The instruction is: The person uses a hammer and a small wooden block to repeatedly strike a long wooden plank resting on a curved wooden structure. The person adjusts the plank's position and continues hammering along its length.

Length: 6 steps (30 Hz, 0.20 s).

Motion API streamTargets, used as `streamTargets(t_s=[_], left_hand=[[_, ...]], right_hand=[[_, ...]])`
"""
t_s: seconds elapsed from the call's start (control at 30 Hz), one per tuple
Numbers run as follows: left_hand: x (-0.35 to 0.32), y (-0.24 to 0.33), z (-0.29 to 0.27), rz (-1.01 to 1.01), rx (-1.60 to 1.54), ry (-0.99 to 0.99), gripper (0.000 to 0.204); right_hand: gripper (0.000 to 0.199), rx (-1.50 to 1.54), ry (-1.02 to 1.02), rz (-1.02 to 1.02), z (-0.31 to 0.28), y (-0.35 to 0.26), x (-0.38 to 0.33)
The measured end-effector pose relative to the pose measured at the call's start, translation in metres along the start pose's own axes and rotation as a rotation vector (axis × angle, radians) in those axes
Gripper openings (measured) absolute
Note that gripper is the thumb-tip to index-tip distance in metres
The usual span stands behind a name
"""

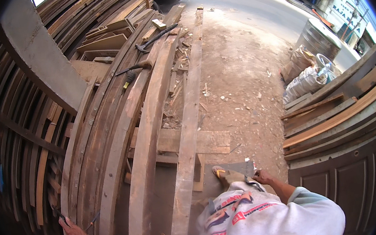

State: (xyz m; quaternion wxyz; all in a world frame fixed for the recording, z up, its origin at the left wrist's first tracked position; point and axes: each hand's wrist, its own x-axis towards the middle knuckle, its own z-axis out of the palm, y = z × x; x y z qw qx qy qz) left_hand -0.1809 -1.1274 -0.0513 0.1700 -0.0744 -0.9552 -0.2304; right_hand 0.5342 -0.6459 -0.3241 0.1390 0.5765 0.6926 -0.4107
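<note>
1. Outdoor timber yard on a dirt ground (243,80), littered with chips and wood scraps; a paved street with parked cars runs across the top of the view.
2. Long, rough, weathered planks (153,134) lie stacked side by side from the lower edge up toward the street; the fisheye bends them into curves. Grain is dark, the edges worn and dusty.
3. Left hand (72,230) rests on the outer planks at the lower left, fingers lying on the wood. Two thin dark pieces, perhaps nails (91,221), sit at or just beside its fingers; cannot tell whether the hand grips them or only touches the board.
4. Right hand (262,177) sits at the lower centre-right, above a white printed shirt (270,218). It looks closed around a small dark item, too small to identify. Just left of it a foot in a sandal (220,172) stands on a flat grey board.
5. Tools lie well away from both hands, far up the stack: a hammer (155,38) with a dark handle, and below it a curved dark bar (133,68) beside a yellow-tipped tool.
6. Right side: more stacked boards and a brown panelled door (344,184), cut off by the dark rim. Beyond them are a grey metal drum (318,37) and filled sacks (304,81).
7. Left: a grey concrete beam (39,54) crosses leaning slats; that side falls into shadow.
</note>
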Motion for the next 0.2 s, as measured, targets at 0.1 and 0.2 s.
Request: streamTargets(t_s=[0.1,0.2], left_hand=[[-0.021,0.059,-0.045,0.173,-0.028,0.103,0.044],[-0.056,0.137,-0.093,0.22,-0.063,0.341,0.041]], right_hand=[[0.045,-0.002,-0.008,0.037,-0.007,0.009,0.028],[0.047,0.118,0.117,-0.009,-0.014,-0.004,0.07]])
